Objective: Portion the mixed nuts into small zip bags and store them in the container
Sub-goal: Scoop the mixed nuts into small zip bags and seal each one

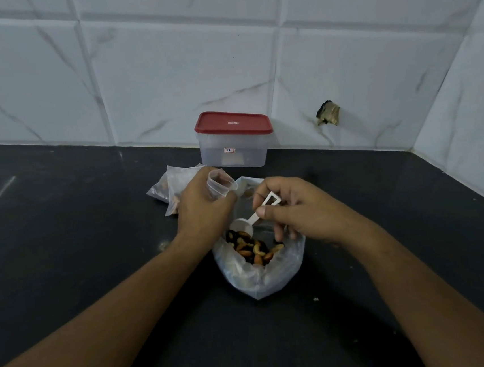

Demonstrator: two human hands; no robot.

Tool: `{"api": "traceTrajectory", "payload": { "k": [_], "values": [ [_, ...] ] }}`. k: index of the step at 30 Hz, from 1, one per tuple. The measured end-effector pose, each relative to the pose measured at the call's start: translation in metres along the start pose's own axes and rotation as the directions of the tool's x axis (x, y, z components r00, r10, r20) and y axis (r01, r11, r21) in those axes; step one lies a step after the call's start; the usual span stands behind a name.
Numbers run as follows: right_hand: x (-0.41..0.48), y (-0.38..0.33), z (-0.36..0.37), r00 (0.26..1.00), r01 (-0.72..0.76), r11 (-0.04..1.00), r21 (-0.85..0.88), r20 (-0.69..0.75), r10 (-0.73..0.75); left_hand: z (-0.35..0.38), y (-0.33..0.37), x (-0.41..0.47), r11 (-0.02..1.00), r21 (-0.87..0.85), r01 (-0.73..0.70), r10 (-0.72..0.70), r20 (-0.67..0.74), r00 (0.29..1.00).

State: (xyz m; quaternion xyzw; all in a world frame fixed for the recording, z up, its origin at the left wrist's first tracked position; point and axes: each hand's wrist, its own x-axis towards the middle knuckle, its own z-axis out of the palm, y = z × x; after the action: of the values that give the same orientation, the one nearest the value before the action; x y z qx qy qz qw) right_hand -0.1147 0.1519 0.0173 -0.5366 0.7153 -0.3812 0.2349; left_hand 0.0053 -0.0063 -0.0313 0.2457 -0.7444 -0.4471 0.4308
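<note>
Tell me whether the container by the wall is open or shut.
Shut. The red lid sits flat on the clear container, its rim covering the top edge on the sides in view, with no gap showing.

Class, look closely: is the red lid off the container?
No, the red lid sits closed on top of the clear container.
</note>
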Motion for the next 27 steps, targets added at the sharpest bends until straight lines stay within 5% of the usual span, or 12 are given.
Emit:
{"api": "traceTrajectory", "payload": {
  "k": [7, 15, 27],
  "values": [
    [-0.003, 0.000, -0.009, 0.995, -0.076, 0.983, 0.170, 0.075, 0.064, 0.001, -0.002, 0.001, 1.000, -0.003, 0.002, -0.002, -0.012, 1.000],
    [0.002, -0.002, 0.000, 0.971, -0.217, 0.923, 0.318, -0.022, 0.236, 0.001, -0.001, 0.001, 1.000, -0.013, 0.009, -0.009, 0.025, 1.000],
    [0.002, 0.000, -0.018, 0.927, -0.110, 0.813, 0.571, -0.237, 0.291, -0.002, 0.003, 0.002, 0.998, -0.061, -0.001, 0.008, 0.120, 0.993]
  ]
}}
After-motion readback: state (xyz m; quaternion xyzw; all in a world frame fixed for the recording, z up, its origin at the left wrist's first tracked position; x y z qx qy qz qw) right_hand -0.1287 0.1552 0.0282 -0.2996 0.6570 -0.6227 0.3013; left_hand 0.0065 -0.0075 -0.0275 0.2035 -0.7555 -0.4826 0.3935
